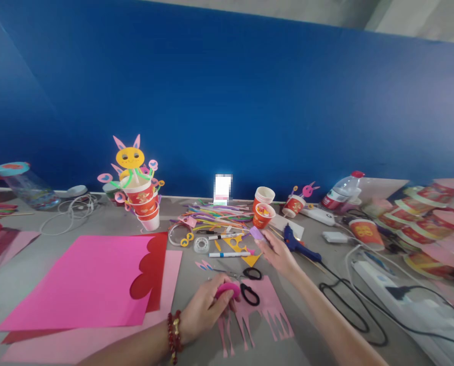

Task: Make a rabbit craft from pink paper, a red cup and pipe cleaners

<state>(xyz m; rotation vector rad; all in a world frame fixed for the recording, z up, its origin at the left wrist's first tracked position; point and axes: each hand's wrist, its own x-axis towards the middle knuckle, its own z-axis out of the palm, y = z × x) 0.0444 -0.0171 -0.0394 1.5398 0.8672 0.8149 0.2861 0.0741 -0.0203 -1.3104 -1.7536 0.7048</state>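
My left hand is closed on a bright pink paper oval, just above the table. Under and beside it lie black-handled scissors and a pale pink sheet cut into pointed strips. My right hand reaches farther forward, its fingers pinching a small flat purple piece, probably paper. Close to that hand are a blue glue gun on the right and a red paper cup holding small colourful bits. A blue-capped marker and yellow paper scraps lie to its left.
Stacked pink and red sheets cover the left side. A decorated cup figure stands behind them. Pipe cleaners, a clear tape roll and a lit phone are mid-table. Black cable, a power strip and a bottle are right.
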